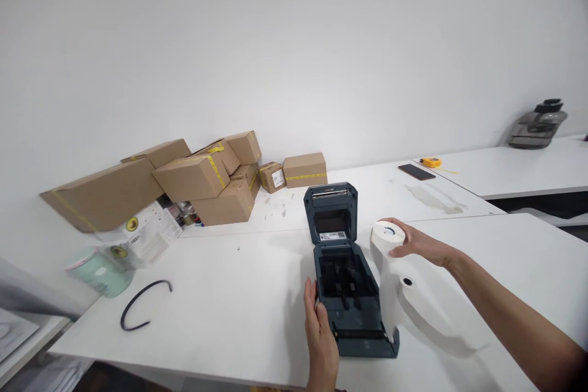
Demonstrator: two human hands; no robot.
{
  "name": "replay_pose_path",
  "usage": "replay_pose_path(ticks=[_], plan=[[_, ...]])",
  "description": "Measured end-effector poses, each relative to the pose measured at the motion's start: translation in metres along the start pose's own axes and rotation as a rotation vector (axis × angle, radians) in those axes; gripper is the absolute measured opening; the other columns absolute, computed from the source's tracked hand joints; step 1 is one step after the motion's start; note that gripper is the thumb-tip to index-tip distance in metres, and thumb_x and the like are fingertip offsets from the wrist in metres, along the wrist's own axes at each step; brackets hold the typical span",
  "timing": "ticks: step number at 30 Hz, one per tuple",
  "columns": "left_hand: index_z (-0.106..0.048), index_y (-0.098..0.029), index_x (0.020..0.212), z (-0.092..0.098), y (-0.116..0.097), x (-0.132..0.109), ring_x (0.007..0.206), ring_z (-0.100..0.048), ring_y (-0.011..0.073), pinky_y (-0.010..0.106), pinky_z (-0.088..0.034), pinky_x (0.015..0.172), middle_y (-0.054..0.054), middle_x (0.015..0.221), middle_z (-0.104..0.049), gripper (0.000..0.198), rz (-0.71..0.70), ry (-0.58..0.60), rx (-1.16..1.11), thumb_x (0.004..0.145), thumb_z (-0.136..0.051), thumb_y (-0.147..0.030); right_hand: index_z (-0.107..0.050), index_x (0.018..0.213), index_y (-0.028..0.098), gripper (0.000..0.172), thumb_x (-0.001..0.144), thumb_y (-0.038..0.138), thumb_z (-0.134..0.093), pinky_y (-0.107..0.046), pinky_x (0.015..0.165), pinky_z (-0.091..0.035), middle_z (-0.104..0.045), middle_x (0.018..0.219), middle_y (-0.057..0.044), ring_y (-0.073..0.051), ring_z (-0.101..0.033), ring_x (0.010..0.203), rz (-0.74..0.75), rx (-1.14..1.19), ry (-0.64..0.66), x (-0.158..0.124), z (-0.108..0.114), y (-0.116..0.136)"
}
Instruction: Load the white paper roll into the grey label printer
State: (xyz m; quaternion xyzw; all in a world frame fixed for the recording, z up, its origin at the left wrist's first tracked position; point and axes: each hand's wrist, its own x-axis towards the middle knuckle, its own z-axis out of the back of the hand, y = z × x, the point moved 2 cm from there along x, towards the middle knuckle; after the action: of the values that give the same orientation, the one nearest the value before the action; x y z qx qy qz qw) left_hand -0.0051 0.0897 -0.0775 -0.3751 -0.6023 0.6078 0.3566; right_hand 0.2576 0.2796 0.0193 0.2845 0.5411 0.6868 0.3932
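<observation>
A dark blue-grey label printer point(367, 320) sits on the white table with its lid tipped up and its inner bay in view. My left hand point(319, 334) lies along the printer's left side, fingers stretched out and the thumb near its edge. At the printer's right, my right hand point(407, 239) is closed around a large white paper roll point(388, 239), from which a strip of paper hangs down beside the printer. A smaller white roll point(407, 282) with a dark core lies just below that hand, its paper partly unwound on the table.
Cardboard boxes point(190, 176) are piled at the back left. A mint-green container point(103, 272) and a dark curved band point(133, 306) are at the left. Toward the back right are a phone point(416, 172), a yellow tape measure point(430, 162) and a large bottle point(537, 125).
</observation>
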Motion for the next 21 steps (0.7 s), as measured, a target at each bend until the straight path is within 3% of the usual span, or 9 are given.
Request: replay_pose_path(ticks=[5,9,11,14,16,18,21], plan=[[-0.031,-0.016,0.155,0.0,-0.001,-0.001,0.152,-0.03,0.0246,0.033,-0.028,0.123,0.016,0.163,-0.035,0.09,-0.003,0.011,0.013,0.089,-0.035,-0.078,-0.053,0.129,0.024,0.072,0.061,0.03,-0.076,-0.039,0.084,-0.054,-0.069,0.113,-0.006,-0.028,-0.065,0.103,-0.049,-0.062,0.007,0.01,-0.01,-0.035],[-0.036,-0.018,0.153,0.002,0.0,-0.001,0.152,-0.031,0.025,0.034,-0.027,0.123,0.015,0.163,-0.036,0.082,-0.008,0.006,0.05,0.093,-0.035,-0.073,-0.056,0.129,0.023,0.074,0.06,0.034,-0.081,-0.043,0.089,-0.055,-0.072,0.11,-0.006,-0.03,-0.067,0.103,-0.048,-0.064,0.068,0.012,-0.019,-0.046],[-0.039,-0.018,0.152,0.004,-0.005,0.001,0.151,-0.033,0.0265,0.037,-0.028,0.123,0.014,0.162,-0.037,0.077,0.002,0.023,0.096,0.094,-0.036,-0.07,-0.054,0.135,0.024,0.078,0.063,0.035,-0.082,-0.046,0.096,-0.053,-0.071,0.119,-0.008,-0.031,-0.066,0.112,-0.036,-0.024,0.077,0.008,-0.018,-0.051],[-0.039,-0.019,0.152,0.007,-0.024,0.011,0.15,-0.034,0.0278,0.039,-0.03,0.122,0.014,0.162,-0.037,0.072,-0.038,0.079,0.217,0.095,-0.041,-0.062,-0.05,0.146,0.03,0.081,0.072,0.039,-0.081,-0.052,0.107,-0.046,-0.058,0.145,-0.012,-0.034,-0.055,0.133,-0.021,0.081,-0.046,-0.007,-0.006,-0.067],[-0.033,-0.02,0.155,0.004,-0.044,0.022,0.152,-0.03,0.0276,0.04,-0.029,0.122,0.011,0.165,-0.032,0.069,-0.083,0.124,0.314,0.097,-0.043,-0.056,-0.054,0.144,0.031,0.07,0.079,0.045,-0.076,-0.053,0.11,-0.044,-0.052,0.152,-0.013,-0.035,-0.05,0.139,-0.031,0.132,-0.123,-0.024,0.005,-0.084],[-0.024,-0.024,0.159,-0.004,-0.063,0.035,0.154,-0.024,0.0277,0.043,-0.026,0.123,0.008,0.168,-0.025,0.072,-0.104,0.187,0.423,0.096,-0.047,-0.051,-0.061,0.139,0.03,0.061,0.082,0.05,-0.072,-0.051,0.111,-0.044,-0.052,0.153,-0.013,-0.036,-0.048,0.14,-0.064,0.106,-0.084,-0.042,0.009,-0.102],[-0.013,-0.022,0.162,-0.021,-0.08,0.052,0.156,-0.018,0.0303,0.047,-0.024,0.124,0.011,0.17,-0.016,0.084,-0.086,0.266,0.594,0.092,-0.055,-0.044,-0.061,0.139,0.033,0.062,0.081,0.053,-0.072,-0.05,0.113,-0.042,-0.047,0.157,-0.009,-0.038,-0.039,0.146,-0.091,-0.04,0.021,-0.064,0.003,-0.122]])
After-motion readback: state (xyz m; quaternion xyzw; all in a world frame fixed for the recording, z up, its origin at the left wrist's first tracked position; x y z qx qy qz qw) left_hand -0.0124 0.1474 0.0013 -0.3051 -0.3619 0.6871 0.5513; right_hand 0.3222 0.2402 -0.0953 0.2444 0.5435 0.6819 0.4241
